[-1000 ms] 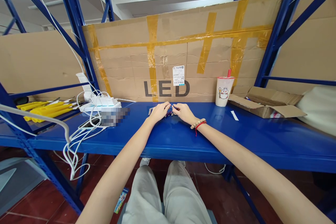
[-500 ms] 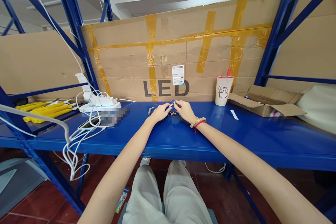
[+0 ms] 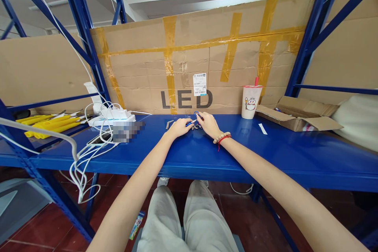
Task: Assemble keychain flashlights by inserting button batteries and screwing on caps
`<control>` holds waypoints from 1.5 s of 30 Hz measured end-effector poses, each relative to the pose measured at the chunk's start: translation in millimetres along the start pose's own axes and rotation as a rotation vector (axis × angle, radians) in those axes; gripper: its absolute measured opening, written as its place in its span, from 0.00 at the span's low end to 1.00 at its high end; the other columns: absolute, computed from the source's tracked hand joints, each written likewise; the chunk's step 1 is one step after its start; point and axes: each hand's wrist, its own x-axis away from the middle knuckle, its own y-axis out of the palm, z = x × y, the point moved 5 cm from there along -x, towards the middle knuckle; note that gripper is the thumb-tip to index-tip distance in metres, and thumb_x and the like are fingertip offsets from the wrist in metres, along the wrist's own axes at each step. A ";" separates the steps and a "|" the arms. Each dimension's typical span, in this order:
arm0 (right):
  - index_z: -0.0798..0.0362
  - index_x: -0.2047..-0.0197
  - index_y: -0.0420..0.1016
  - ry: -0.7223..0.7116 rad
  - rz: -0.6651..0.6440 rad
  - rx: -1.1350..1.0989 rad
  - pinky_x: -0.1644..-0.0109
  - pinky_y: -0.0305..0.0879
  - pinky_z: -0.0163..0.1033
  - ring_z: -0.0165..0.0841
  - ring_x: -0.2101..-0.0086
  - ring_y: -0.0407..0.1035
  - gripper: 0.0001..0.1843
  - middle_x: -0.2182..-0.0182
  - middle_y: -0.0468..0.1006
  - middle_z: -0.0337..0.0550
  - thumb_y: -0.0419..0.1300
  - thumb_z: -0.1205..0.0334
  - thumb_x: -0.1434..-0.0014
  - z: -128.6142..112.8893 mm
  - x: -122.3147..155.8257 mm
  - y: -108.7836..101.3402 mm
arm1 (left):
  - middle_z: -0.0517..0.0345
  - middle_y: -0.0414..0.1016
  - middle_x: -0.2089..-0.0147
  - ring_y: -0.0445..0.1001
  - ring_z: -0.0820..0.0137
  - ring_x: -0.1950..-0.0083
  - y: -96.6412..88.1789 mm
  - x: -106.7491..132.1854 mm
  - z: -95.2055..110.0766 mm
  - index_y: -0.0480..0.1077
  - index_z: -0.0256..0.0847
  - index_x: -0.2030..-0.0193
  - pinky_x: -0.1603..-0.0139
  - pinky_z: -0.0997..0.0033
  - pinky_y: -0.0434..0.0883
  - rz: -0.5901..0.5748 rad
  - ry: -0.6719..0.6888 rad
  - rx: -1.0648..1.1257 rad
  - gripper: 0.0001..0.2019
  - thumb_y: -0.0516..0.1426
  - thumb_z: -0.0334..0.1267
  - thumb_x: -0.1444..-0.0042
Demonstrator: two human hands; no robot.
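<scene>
Over the blue shelf top (image 3: pixel 183 157), my two hands work close together. My left hand (image 3: pixel 180 127) is closed, its fingertips pinching a slim blue piece (image 3: pixel 189 123) with a pale tip that points toward the other hand. Just to the right, my right hand (image 3: pixel 209 124) is closed on a small blue curved piece (image 3: pixel 196 113); its exact kind is too small to make out. Several tiny shiny parts (image 3: pixel 196 127) lie beneath and between the fingers, partly hidden. A small metal piece (image 3: pixel 169 124) rests left of my left hand.
A paper cup (image 3: pixel 251 101) with a red straw and an open cardboard box (image 3: pixel 298 120) stand to the right, near a white paper strip (image 3: pixel 262 128). On the left are a power strip (image 3: pixel 113 115), tangled white cables (image 3: pixel 85 173) and yellow-handled tools (image 3: pixel 56 125). Behind stands taped cardboard (image 3: pixel 138 75).
My left fingers have shifted slightly down and away from the right hand, and more of the slim blue piece shows. My right hand stays nearly in place.
</scene>
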 end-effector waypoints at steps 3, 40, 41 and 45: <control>0.54 0.68 0.73 0.123 -0.045 0.059 0.72 0.51 0.35 0.34 0.71 0.67 0.17 0.70 0.75 0.48 0.46 0.60 0.36 9.2 0.2 0.3 | 0.54 0.76 0.53 0.73 0.63 0.53 -2.4 2.0 1.4 0.72 0.44 0.54 0.54 0.70 0.68 -0.023 -0.065 -0.055 0.14 0.49 0.42 0.40; 0.57 0.76 0.74 0.699 -0.104 -1.108 0.79 0.55 0.25 0.20 0.80 0.59 0.08 0.80 0.69 0.35 0.62 0.62 0.50 13.2 8.1 23.4 | 0.56 0.75 0.50 0.73 0.64 0.51 -4.3 -2.0 -0.3 0.70 0.42 0.50 0.50 0.71 0.67 0.113 -0.033 0.085 0.14 0.48 0.39 0.38; 0.57 0.76 0.74 0.695 -0.101 -1.114 0.79 0.55 0.25 0.20 0.80 0.59 0.08 0.80 0.69 0.35 0.62 0.62 0.50 13.3 7.7 23.4 | 0.56 0.75 0.50 0.73 0.65 0.51 -3.5 -3.0 -1.1 0.70 0.41 0.51 0.49 0.71 0.67 0.119 -0.031 0.114 0.14 0.48 0.39 0.38; 0.58 0.76 0.73 0.694 -0.089 -1.116 0.79 0.56 0.24 0.20 0.79 0.60 0.08 0.77 0.71 0.37 0.61 0.63 0.49 12.5 7.0 22.4 | 0.56 0.75 0.51 0.73 0.66 0.51 -1.8 -5.3 -2.0 0.71 0.40 0.53 0.49 0.72 0.66 0.123 -0.029 0.213 0.15 0.46 0.40 0.38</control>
